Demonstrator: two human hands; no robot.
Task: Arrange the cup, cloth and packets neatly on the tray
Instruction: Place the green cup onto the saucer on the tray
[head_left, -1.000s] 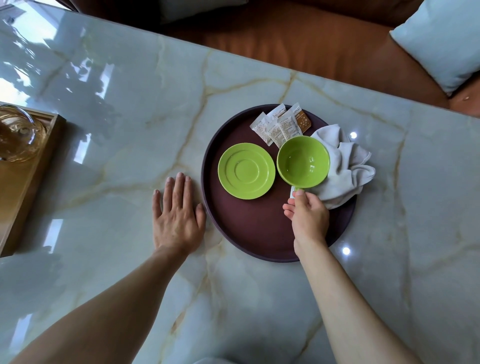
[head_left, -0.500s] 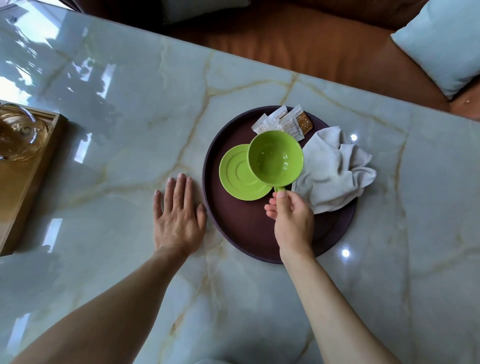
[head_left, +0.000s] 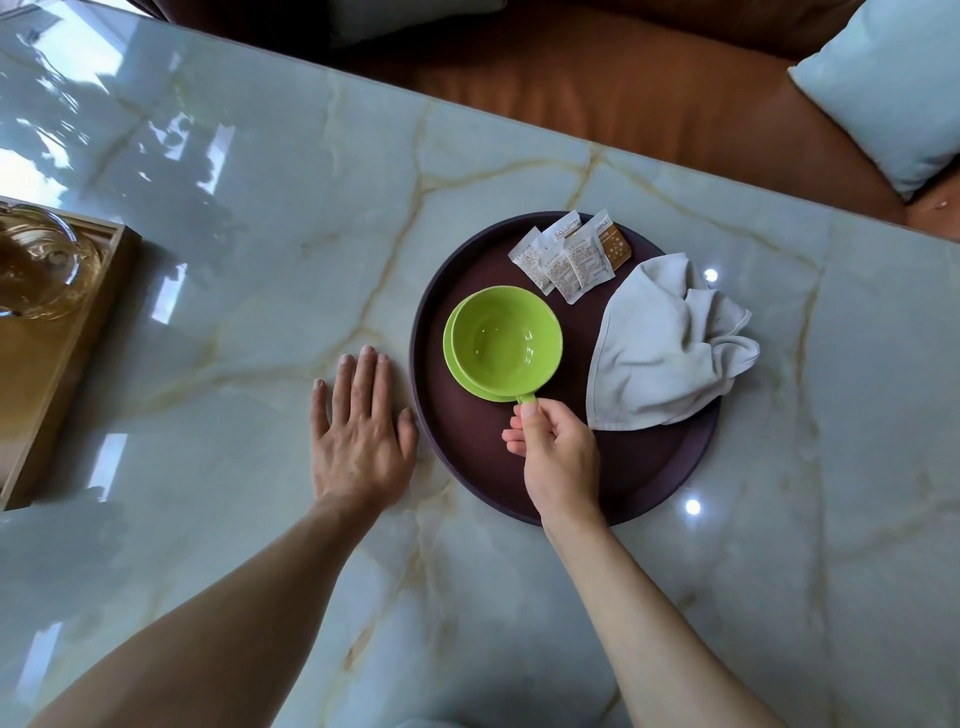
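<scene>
A round dark purple tray (head_left: 649, 478) lies on the marble table. A green cup (head_left: 506, 340) sits over the green saucer (head_left: 457, 371), which shows only as a crescent at the cup's left and front. My right hand (head_left: 558, 457) pinches the cup's small handle at its near edge. Several white packets (head_left: 569, 257) lie fanned at the tray's far side. A crumpled grey cloth (head_left: 660, 348) covers the tray's right part and hangs slightly over the rim. My left hand (head_left: 361, 431) rests flat on the table, just left of the tray.
A wooden tray (head_left: 67, 364) with a glass vessel (head_left: 36, 275) stands at the table's left edge. Beyond the far table edge is a brown sofa (head_left: 623, 78) with a pale blue cushion (head_left: 888, 83).
My right hand has carried the cup by its handle from beside the cloth leftward onto the saucer. The cloth is now fully uncovered. My left hand stayed flat on the table.
</scene>
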